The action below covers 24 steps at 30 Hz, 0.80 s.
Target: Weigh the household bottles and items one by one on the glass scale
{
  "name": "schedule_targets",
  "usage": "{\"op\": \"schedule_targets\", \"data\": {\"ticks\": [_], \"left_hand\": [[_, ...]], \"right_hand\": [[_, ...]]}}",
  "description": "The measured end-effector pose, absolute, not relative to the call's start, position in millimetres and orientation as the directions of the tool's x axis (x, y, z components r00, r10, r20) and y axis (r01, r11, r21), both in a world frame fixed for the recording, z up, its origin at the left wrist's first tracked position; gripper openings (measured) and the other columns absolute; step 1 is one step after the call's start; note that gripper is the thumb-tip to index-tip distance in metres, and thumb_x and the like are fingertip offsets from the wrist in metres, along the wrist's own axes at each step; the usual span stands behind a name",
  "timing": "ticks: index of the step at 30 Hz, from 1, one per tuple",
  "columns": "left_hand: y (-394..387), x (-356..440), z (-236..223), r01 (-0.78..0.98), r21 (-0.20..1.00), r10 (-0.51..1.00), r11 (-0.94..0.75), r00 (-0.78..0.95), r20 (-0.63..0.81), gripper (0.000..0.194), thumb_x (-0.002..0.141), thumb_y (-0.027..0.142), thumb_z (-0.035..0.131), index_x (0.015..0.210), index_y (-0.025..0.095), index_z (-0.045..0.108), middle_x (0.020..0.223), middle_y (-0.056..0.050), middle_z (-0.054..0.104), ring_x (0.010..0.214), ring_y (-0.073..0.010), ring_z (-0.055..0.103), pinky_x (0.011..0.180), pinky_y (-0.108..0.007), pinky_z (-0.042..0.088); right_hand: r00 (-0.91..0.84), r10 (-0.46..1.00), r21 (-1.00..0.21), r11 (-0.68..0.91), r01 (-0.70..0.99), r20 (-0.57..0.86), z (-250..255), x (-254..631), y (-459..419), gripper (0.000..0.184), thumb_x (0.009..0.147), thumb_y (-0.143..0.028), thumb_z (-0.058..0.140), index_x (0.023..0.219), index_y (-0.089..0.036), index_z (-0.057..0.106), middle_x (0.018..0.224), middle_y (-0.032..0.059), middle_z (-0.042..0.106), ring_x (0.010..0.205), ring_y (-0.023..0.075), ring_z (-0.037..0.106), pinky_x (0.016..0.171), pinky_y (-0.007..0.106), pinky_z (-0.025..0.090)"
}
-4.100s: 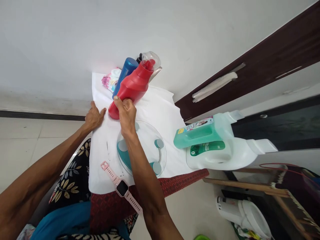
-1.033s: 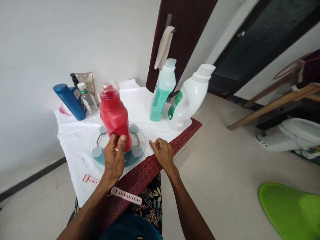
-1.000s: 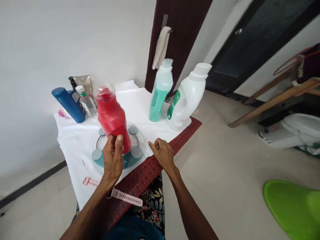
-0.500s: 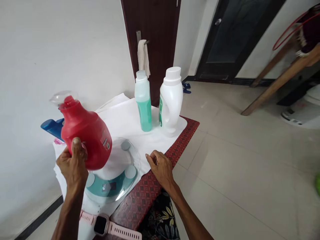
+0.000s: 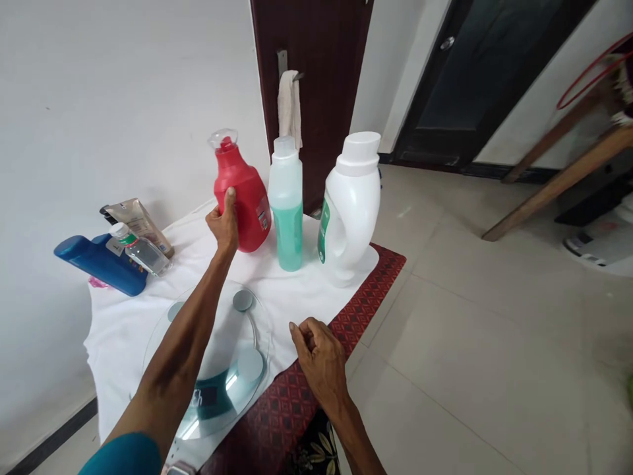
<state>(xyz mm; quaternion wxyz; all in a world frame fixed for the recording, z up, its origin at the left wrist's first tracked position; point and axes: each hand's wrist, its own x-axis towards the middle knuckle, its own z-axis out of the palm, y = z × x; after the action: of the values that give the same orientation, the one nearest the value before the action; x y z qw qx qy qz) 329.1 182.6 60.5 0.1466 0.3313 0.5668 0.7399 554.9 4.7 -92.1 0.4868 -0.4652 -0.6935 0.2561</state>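
Note:
My left hand [image 5: 224, 227] is wrapped around a red plastic bottle [image 5: 251, 208] with a clear cap, at the back of the white cloth. Just right of it a bottle of green liquid [image 5: 288, 231] stands upright. Further right is a large white detergent jug [image 5: 363, 201] with a green label. Under my left forearm lies a round glass scale [image 5: 222, 336], its display partly hidden by the arm. My right hand [image 5: 321, 359] rests by the table's front edge, fingers curled in and holding nothing I can see.
A blue bottle [image 5: 106, 264], a small clear bottle [image 5: 143, 254] and a beige tube [image 5: 141, 221] lie together by the wall. White cloth [image 5: 119, 330] covers much of the red-patterned table [image 5: 363, 284]. A smartwatch [image 5: 179, 468] shows at the bottom edge.
My left hand has carried the red bottle from above the scale rightward to the back, beside the green bottle. The small items by the wall are now uncovered. My right hand stays about where it was.

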Motion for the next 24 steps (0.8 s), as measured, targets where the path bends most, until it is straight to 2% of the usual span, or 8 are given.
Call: {"op": "schedule_targets", "data": {"ticks": [4, 8, 12, 16, 18, 20, 22, 24], "left_hand": [[205, 336, 43, 0.132, 0.923, 0.577, -0.36, -0.746, 0.332, 0.062, 0.095, 0.05, 0.083, 0.059, 0.024, 0.039, 0.06, 0.004, 0.036, 0.061, -0.0106, 0.031, 0.057, -0.029, 0.028], [209, 334, 27, 0.134, 0.935, 0.605, -0.328, -0.73, 0.317, 0.066, 0.093, 0.05, 0.087, 0.061, 0.024, 0.035, 0.064, 0.004, 0.031, 0.065, -0.0116, 0.027, 0.06, -0.031, 0.025], [208, 332, 19, 0.172, 0.951, 0.597, -0.258, -0.745, 0.297, 0.066, 0.099, 0.058, 0.081, 0.064, 0.025, 0.036, 0.068, 0.001, 0.034, 0.069, -0.0143, 0.031, 0.064, -0.033, 0.03], [196, 323, 15, 0.322, 0.937, 0.666, -0.136, -0.67, 0.327, 0.055, 0.107, 0.062, 0.069, 0.076, 0.024, 0.048, 0.075, -0.001, 0.05, 0.076, -0.0176, 0.047, 0.073, -0.033, 0.043], [178, 310, 15, 0.421, 0.904, 0.72, -0.07, -0.606, 0.338, 0.045, 0.108, 0.061, 0.07, 0.088, 0.023, 0.054, 0.087, -0.004, 0.061, 0.083, -0.0197, 0.057, 0.082, -0.035, 0.049], [148, 292, 20, 0.54, 0.841, 0.716, -0.026, -0.577, 0.393, 0.036, 0.104, 0.054, 0.078, 0.105, 0.022, 0.059, 0.109, -0.01, 0.069, 0.098, -0.0235, 0.065, 0.093, -0.038, 0.054], [109, 266, 30, 0.682, 0.731, 0.64, 0.025, -0.572, 0.512, 0.044, 0.099, 0.043, 0.084, 0.127, 0.019, 0.06, 0.136, -0.019, 0.067, 0.124, -0.03, 0.066, 0.112, -0.045, 0.052], [71, 234, 47, 0.793, 0.589, 0.545, 0.155, -0.566, 0.619, 0.058, 0.102, 0.035, 0.079, 0.149, 0.012, 0.053, 0.157, -0.028, 0.056, 0.153, -0.0367, 0.051, 0.131, -0.054, 0.037]], "right_hand": [[-0.087, 0.898, -0.815, 0.429, 0.388, 0.431, -92, 558, 3, 0.054, 0.114, -0.06, 0.059, 0.072, -0.026, 0.053, 0.067, -0.0027, 0.062, 0.055, 0.0154, 0.052, 0.063, 0.032, 0.041], [-0.076, 0.892, -0.812, 0.439, 0.384, 0.446, -92, 561, 3, 0.056, 0.113, -0.063, 0.06, 0.07, -0.026, 0.054, 0.064, -0.003, 0.06, 0.053, 0.0151, 0.048, 0.061, 0.033, 0.04], [-0.09, 0.906, -0.824, 0.414, 0.386, 0.413, -91, 563, 2, 0.06, 0.11, -0.07, 0.061, 0.068, -0.027, 0.055, 0.061, -0.0024, 0.059, 0.053, 0.0154, 0.049, 0.063, 0.034, 0.041], [-0.09, 0.94, -0.863, 0.339, 0.374, 0.33, -85, 564, 5, 0.064, 0.101, -0.079, 0.066, 0.065, -0.027, 0.057, 0.056, -0.0026, 0.054, 0.052, 0.0155, 0.046, 0.06, 0.033, 0.041], [-0.097, 0.968, -0.911, 0.252, 0.328, 0.232, -75, 565, 5, 0.065, 0.092, -0.083, 0.073, 0.063, -0.027, 0.058, 0.054, -0.0034, 0.05, 0.05, 0.0151, 0.042, 0.054, 0.033, 0.038], [-0.121, 0.983, -0.96, 0.162, 0.228, 0.137, -61, 566, -4, 0.063, 0.086, -0.083, 0.08, 0.067, -0.026, 0.063, 0.056, -0.0028, 0.052, 0.051, 0.0158, 0.045, 0.051, 0.032, 0.039], [-0.238, 0.964, -0.989, 0.138, 0.051, 0.122, -45, 567, -26, 0.061, 0.093, -0.084, 0.072, 0.077, -0.025, 0.072, 0.068, 0.0017, 0.063, 0.061, 0.0204, 0.058, 0.056, 0.033, 0.049], [-0.377, 0.893, -0.969, 0.219, -0.111, 0.245, -31, 568, -63, 0.067, 0.106, -0.085, 0.049, 0.09, -0.027, 0.079, 0.086, 0.0076, 0.074, 0.079, 0.0266, 0.071, 0.068, 0.039, 0.061]]}}
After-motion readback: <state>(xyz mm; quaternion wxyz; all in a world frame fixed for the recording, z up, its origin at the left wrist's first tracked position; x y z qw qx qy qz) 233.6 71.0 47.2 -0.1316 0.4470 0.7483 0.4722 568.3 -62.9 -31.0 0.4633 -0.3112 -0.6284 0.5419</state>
